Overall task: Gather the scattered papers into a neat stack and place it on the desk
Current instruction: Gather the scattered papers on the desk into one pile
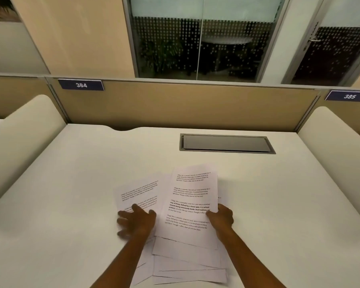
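Observation:
Several white printed sheets lie fanned out and overlapping on the white desk, near its front edge. The top sheet is upright in the middle. My right hand grips this sheet's right edge, thumb on the text. A second sheet is tilted to the left. My left hand lies flat on it with fingers spread. More sheets stick out askew below, between my forearms.
A grey cable hatch is set into the desk at the back right. A tan partition closes the far side, with number plates 384 and 385. Curved white side dividers stand left and right.

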Demonstrator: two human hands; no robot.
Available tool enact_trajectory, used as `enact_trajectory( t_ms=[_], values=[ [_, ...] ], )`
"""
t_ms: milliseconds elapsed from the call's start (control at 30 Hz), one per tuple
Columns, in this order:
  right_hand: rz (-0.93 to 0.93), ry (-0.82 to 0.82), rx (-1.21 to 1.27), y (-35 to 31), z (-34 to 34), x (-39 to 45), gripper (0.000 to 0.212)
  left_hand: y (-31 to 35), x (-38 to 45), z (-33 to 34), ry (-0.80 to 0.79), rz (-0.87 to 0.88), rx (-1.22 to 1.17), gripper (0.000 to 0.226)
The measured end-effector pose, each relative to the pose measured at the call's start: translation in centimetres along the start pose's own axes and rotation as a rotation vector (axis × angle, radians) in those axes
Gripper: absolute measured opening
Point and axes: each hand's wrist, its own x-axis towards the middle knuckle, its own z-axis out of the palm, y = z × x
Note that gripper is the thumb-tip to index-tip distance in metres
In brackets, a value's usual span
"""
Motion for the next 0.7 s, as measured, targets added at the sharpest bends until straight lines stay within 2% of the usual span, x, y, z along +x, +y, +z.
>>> enact_trajectory(
  t_ms=[67, 167, 267, 433, 600, 700],
  values=[
    [0.025, 0.034, -0.06, 0.0, 0.1, 0.0, 0.026, -0.8, 0.3, 0.5, 0.032, -0.043, 0.007, 0.066],
    [0.09, 0.063, -0.229, 0.3, 0.2, 0.0, 0.036, -1.3, 0.2, 1.1, 0.104, 0.027, 0.024, 0.061],
    [0.094, 0.065, -0.283, 0.5, 0.2, 0.1, 0.042, -1.1, 0.1, 1.3, 0.138, 0.084, -0.058, 0.059],
    [0.084, 0.066, -0.27, 0.2, 0.0, 0.2, 0.045, -0.7, 0.7, 0.6, 0.131, 0.076, -0.328, 0.058],
    [-0.01, 0.037, -0.162, 0.2, 0.6, 0.2, 0.05, 0.6, 0.1, 0.2, 0.041, 0.119, -0.59, 0.054],
    [-0.068, -0.011, -0.117, 0.1, 0.8, 0.1, 0.045, 1.8, -0.7, 0.4, -0.028, 0.15, -0.674, 0.051]
  ],
)
